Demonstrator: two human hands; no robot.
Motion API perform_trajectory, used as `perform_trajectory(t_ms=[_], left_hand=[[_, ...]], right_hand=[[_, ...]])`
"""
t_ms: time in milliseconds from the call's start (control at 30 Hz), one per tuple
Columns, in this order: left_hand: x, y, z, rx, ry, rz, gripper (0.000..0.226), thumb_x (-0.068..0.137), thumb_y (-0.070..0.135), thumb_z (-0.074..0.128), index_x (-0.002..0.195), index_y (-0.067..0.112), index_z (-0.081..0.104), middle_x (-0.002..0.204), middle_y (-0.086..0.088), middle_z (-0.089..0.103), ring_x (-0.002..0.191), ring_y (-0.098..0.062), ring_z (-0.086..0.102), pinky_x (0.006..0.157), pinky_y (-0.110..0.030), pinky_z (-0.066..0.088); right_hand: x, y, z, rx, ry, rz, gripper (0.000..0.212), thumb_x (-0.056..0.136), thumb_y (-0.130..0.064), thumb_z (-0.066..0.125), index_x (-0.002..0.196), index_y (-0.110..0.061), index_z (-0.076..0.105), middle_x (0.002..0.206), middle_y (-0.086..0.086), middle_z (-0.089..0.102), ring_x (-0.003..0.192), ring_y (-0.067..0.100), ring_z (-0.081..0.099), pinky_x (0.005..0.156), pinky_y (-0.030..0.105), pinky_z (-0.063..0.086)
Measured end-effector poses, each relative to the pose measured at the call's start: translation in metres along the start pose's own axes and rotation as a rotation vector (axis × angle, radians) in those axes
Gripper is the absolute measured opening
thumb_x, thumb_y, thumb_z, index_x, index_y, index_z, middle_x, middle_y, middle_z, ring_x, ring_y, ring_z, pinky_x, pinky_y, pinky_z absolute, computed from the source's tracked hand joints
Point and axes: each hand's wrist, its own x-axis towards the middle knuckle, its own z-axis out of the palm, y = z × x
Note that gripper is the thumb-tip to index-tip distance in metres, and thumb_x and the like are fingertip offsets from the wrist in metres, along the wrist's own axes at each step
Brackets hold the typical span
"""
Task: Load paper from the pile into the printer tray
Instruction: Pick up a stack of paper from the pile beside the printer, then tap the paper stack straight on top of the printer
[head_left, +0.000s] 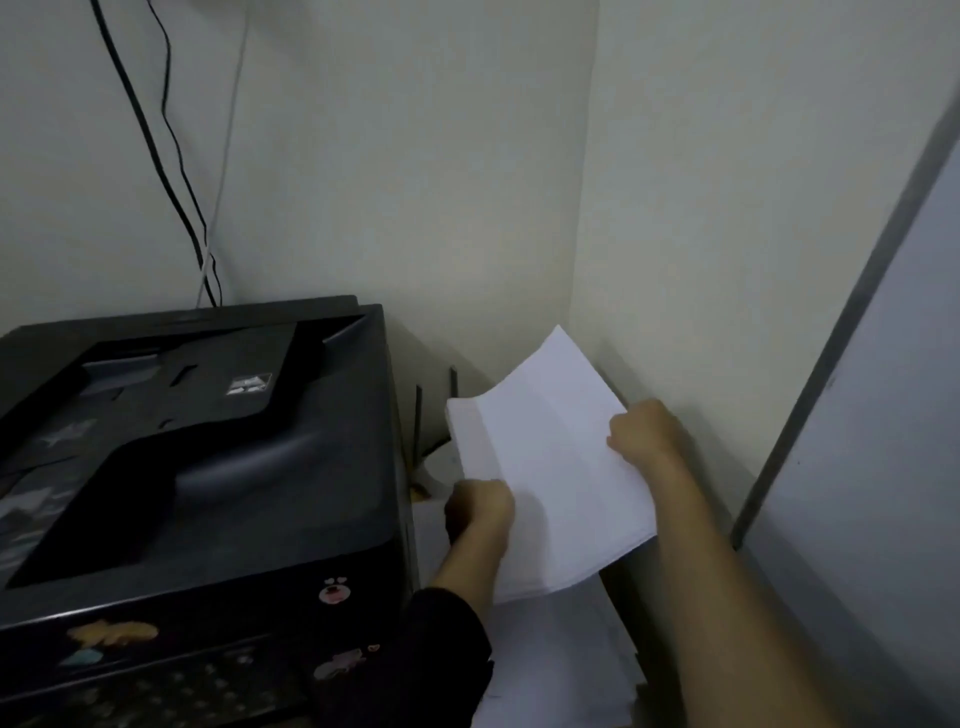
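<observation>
A stack of white paper (550, 467) is lifted in the air to the right of the black printer (208, 467). My left hand (480, 512) grips the stack's near left edge. My right hand (647, 428) grips its right edge. The sheets bend slightly and tilt up toward the wall corner. Below them lies the rest of the white paper pile (561, 660), partly hidden by the lifted sheets and my arms. The printer's tray is not visible from here.
The printer carries several stickers (332, 590) on its front and top. Black and white cables (176, 171) hang down the wall behind it. A grey panel edge (831, 338) runs diagonally at the right. The walls form a tight corner behind the paper.
</observation>
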Motion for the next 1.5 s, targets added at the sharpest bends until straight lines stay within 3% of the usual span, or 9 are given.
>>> perform_trajectory(t_ms=[300,433,567,667,867,1033,1167,1267,1500], left_hand=[[-0.039,0.111,-0.052,0.344,0.045,0.479,0.032,0.096,0.011,0.046,0.124,-0.002,0.056,0.132,-0.017,0.056,0.118,-0.03,0.056,0.092,-0.034,0.049],[-0.028,0.135,-0.108,0.431,0.073,0.524,0.034,0.098,0.011,0.042,0.127,-0.001,0.053,0.135,-0.015,0.053,0.123,-0.029,0.052,0.095,-0.032,0.046],[-0.014,0.14,-0.177,0.521,0.125,0.535,0.035,0.098,0.008,0.041,0.131,0.0,0.05,0.139,-0.014,0.049,0.127,-0.027,0.048,0.099,-0.031,0.042],[-0.002,0.132,-0.235,0.537,0.185,0.534,0.034,0.098,0.007,0.039,0.131,0.0,0.05,0.139,-0.016,0.049,0.127,-0.028,0.048,0.1,-0.031,0.042],[0.029,0.109,-0.345,0.437,0.343,0.555,0.028,0.095,0.004,0.043,0.117,-0.004,0.059,0.126,-0.019,0.059,0.115,-0.031,0.058,0.09,-0.035,0.05],[0.056,0.086,-0.417,0.298,0.538,0.668,0.024,0.098,0.011,0.044,0.115,-0.003,0.053,0.117,-0.018,0.062,0.105,-0.03,0.062,0.076,-0.033,0.049],[0.072,0.084,-0.465,0.134,0.627,0.821,0.027,0.099,0.012,0.044,0.122,-0.002,0.047,0.119,-0.019,0.063,0.106,-0.033,0.061,0.072,-0.031,0.041],[0.084,0.083,-0.492,0.008,0.623,0.913,0.032,0.099,0.012,0.046,0.128,-0.002,0.044,0.122,-0.02,0.061,0.11,-0.033,0.059,0.075,-0.027,0.038],[0.122,0.049,-0.517,-0.111,0.421,0.939,0.025,0.096,0.015,0.052,0.116,0.0,0.047,0.116,-0.013,0.058,0.108,-0.025,0.057,0.085,-0.024,0.038]], right_hand=[[-0.031,-0.105,-0.06,-0.148,0.194,-0.223,0.036,0.088,-0.012,0.049,0.12,0.001,0.055,0.126,0.021,0.059,0.114,0.039,0.057,0.091,0.038,0.047],[-0.057,-0.153,-0.057,-0.15,0.191,-0.295,0.028,0.088,-0.01,0.048,0.113,0.0,0.056,0.122,0.021,0.059,0.111,0.039,0.057,0.086,0.036,0.045],[-0.088,-0.203,-0.03,-0.144,0.13,-0.337,0.007,0.087,-0.009,0.048,0.085,-0.002,0.051,0.111,0.02,0.06,0.099,0.037,0.059,0.075,0.033,0.042],[-0.117,-0.24,0.002,-0.1,0.072,-0.368,0.02,0.086,-0.007,0.048,0.067,-0.005,0.041,0.093,0.015,0.052,0.085,0.033,0.055,0.071,0.03,0.04],[-0.177,-0.302,0.079,0.053,-0.012,-0.437,0.014,0.088,-0.006,0.048,0.075,-0.003,0.046,0.068,0.005,0.044,0.061,0.024,0.048,0.06,0.026,0.041],[-0.217,-0.341,0.142,0.359,-0.026,-0.452,0.033,0.087,0.001,0.045,0.059,-0.01,0.031,0.064,0.002,0.037,0.053,0.016,0.036,0.052,0.021,0.032],[-0.245,-0.369,0.18,0.606,-0.021,-0.488,0.01,0.084,0.002,0.046,0.082,0.0,0.056,0.079,0.009,0.054,0.068,0.021,0.049,0.056,0.022,0.04],[-0.264,-0.386,0.198,0.722,-0.007,-0.533,0.02,0.089,0.0,0.048,0.107,0.001,0.057,0.1,0.008,0.058,0.081,0.019,0.054,0.058,0.023,0.042],[-0.279,-0.386,0.233,0.773,-0.073,-0.564,0.026,0.085,0.001,0.058,0.111,-0.002,0.06,0.095,0.005,0.059,0.071,0.011,0.055,0.058,0.018,0.044]])
